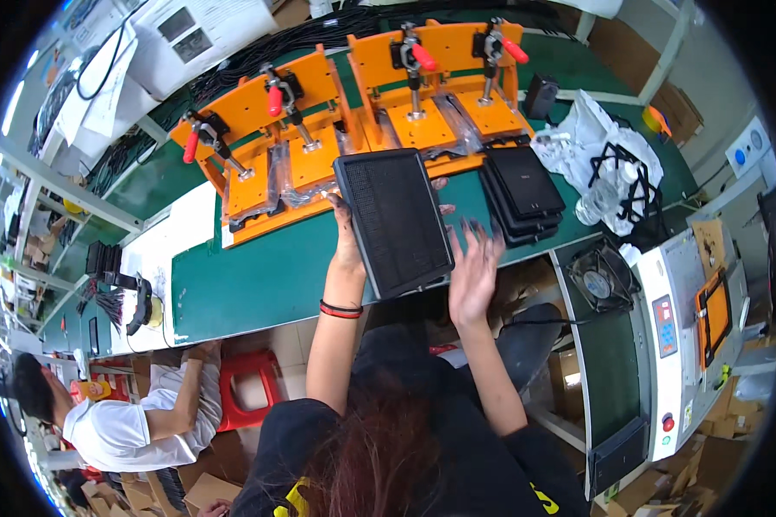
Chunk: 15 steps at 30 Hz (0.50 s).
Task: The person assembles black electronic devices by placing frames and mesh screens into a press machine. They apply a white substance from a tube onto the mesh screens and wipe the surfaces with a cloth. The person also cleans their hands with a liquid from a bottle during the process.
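Black panel (397, 224), long axis away, slightly leftward; left hand (347, 239) clamped around it, right hand (474, 277) splayed alongside

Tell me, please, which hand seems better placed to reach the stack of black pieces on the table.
Probably the right hand: it looks empty and is nearer the black stack, while the left hand holds the black panel.
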Tool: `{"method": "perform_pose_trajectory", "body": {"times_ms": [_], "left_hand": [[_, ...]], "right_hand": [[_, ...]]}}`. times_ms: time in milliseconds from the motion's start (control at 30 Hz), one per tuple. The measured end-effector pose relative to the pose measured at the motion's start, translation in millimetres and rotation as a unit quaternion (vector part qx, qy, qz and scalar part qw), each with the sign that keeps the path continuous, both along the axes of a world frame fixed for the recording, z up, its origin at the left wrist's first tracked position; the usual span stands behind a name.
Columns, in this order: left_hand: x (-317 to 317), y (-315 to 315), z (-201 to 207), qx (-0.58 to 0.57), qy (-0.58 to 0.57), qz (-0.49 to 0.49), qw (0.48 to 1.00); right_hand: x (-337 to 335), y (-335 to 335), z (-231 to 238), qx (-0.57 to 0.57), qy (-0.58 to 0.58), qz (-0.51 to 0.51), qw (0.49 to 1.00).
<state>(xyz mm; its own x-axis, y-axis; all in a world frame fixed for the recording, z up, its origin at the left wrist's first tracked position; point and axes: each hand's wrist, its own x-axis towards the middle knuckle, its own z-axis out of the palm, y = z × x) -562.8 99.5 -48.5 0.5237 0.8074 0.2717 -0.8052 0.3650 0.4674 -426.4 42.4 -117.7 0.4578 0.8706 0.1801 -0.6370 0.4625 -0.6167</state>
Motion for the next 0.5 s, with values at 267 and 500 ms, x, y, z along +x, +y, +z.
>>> {"method": "perform_pose_trajectory", "body": {"times_ms": [267,500], "left_hand": [[12,-8,-11,-0.035,0.367,0.182,0.912],[-1,4,-34,0.056,0.370,0.266,0.888]], "right_hand": [[15,12,10,0.045,0.043,0.100,0.993],[17,26,-15,0.052,-0.239,0.008,0.970]]}}
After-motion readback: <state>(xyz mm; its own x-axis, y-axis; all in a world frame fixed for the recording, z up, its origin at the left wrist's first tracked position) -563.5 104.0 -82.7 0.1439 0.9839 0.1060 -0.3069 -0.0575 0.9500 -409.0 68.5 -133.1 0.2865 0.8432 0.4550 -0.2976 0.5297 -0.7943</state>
